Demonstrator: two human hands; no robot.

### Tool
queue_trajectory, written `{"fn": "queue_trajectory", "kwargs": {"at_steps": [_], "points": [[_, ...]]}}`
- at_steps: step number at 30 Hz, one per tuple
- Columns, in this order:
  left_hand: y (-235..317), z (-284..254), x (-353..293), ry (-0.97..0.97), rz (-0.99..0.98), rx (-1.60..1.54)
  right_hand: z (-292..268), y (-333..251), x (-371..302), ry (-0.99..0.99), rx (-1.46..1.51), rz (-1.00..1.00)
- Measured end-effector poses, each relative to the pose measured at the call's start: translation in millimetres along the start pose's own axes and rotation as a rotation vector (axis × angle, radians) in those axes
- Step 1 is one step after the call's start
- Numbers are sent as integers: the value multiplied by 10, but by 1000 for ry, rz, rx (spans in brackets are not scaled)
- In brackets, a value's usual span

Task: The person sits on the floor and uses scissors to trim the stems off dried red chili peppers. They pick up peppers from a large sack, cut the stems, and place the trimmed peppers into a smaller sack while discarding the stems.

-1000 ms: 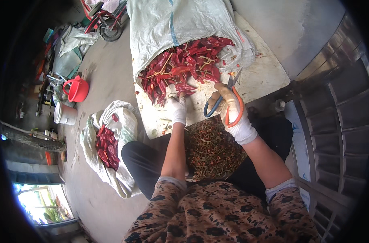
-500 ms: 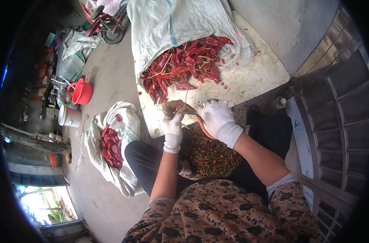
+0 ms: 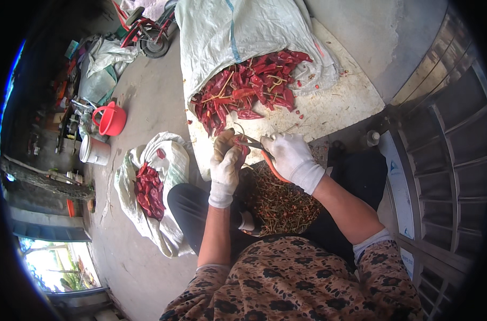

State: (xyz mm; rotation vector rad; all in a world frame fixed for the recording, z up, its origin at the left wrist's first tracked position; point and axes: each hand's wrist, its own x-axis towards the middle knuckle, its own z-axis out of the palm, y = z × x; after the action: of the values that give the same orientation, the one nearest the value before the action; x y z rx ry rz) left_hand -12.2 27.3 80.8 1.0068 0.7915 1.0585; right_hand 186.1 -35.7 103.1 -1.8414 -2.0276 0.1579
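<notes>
My left hand (image 3: pixel 225 166), in a white glove with stained fingertips, pinches a dried red chili pepper (image 3: pixel 244 150) whose thin stem curves up from it. Gloved in white too, my right hand (image 3: pixel 290 155) grips scissors with an orange handle (image 3: pixel 272 168); their dark blades reach to the chili near its stem. Just beyond both hands, dried red chilies (image 3: pixel 249 88) spill from the mouth of a large white woven sack (image 3: pixel 265 27) onto a pale board (image 3: pixel 350 104). Below my hands, between my legs, lies a heap of cut stems and bits (image 3: pixel 286 208).
On the floor at left stands a smaller open white sack (image 3: pixel 175 158) with red chilies (image 3: pixel 149 192) in it. Farther left are a red bucket (image 3: pixel 113 120) and a white bucket (image 3: pixel 96 152). A dark metal door (image 3: pixel 441 171) rises at right.
My left hand has turned and now shows a red chili upright in its fingers. The scissors' blades have come to the chili's stem end. The view has shifted slightly.
</notes>
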Motion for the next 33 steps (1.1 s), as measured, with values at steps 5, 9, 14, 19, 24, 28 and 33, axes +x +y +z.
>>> {"fn": "queue_trajectory", "kwargs": {"at_steps": [5,9,14,19,24,28,33], "points": [[137,55,-49,-31,-75,249,-38,20,-31,-36,53,-1],[212,62,-69,-212,-40,567,-46,2,-74,-40,114,-1],[362,24,-84,-304,75,445,-118,81,-87,-181,860,47],[271,68,-109,-241,154,157,-233,6,-194,-624,1900,49],[-229,271,-54,-207,145,-413,-422,-62,-116,-479,2367,19],[-383,56,20,-40,-225,-38,-550,213,68,214,1922,446],[-580,-284,734,145,-140,443,-383,239,-7,-139,879,384]]}}
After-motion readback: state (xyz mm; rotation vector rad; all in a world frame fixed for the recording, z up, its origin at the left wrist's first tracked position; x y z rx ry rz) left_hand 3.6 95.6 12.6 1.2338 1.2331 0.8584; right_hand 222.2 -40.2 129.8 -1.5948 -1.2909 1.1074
